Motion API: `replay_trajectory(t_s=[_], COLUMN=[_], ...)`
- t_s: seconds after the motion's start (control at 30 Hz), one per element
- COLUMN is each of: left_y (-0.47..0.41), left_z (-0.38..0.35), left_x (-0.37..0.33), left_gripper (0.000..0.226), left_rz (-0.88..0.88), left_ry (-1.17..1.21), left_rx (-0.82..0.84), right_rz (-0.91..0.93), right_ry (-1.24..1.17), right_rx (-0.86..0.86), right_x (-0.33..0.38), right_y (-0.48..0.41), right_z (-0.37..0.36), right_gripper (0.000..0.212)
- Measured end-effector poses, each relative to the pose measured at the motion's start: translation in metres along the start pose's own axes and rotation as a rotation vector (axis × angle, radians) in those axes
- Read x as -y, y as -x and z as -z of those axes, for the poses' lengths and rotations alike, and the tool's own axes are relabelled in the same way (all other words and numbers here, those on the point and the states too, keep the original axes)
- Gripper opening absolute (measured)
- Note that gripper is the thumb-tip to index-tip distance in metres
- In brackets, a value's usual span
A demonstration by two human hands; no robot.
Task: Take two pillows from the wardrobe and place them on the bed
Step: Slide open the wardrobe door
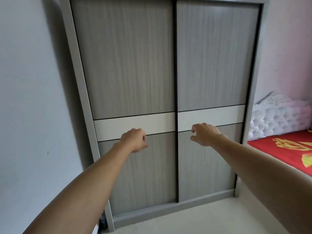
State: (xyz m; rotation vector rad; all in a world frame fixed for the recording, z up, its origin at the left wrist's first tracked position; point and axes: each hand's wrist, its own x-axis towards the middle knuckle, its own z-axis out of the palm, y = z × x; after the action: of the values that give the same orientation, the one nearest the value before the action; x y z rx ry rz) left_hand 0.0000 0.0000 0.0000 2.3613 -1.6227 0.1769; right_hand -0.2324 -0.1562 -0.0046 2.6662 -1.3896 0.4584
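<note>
Both bare forearms outstretched. Left hand point(134, 141) and right hand point(205, 134) loosely curled, empty, before shut wardrobe point(131, 65). Bed point(278, 146) rightward.

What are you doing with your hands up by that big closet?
A person stands facing a grey wardrobe with both sliding doors shut. The left hand and right hand reach toward the doors, empty, fingers loosely curled. No pillows are out yet. The bed, with its red cover, waits on the right.
</note>
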Motion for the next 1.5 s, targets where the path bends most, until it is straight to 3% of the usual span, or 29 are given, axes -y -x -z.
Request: replay_trajectory(t_s=[0.53, 1.2, 1.37, 1.5], left_y=[-0.199, -0.488, -0.558, -0.617], left_z=[-0.055, -0.174, -0.199, -0.219], left_x=[0.054, 0.009, -0.007, -0.025], left_gripper=[0.025, 0.028, 0.018, 0.025], left_rz=[-0.107, -0.065, -0.130, -0.196], left_ry=[0.037, 0.085, 0.130, 0.151], left_rx=[0.084, 0.120, -0.024, -0.129], right_rz=[-0.107, -0.138, -0.144, -0.151], right_ry=[-0.012, -0.204, -0.256, -0.281], right_rx=[0.015, 0.165, 0.198, 0.215], right_x=[-0.002, -0.125, -0.138, -0.140], right_y=[-0.169, -0.448, -0.501, -0.536], right_z=[-0.078, -0.234, -0.276, -0.309], right_gripper=[0.033, 0.039, 0.041, 0.043])
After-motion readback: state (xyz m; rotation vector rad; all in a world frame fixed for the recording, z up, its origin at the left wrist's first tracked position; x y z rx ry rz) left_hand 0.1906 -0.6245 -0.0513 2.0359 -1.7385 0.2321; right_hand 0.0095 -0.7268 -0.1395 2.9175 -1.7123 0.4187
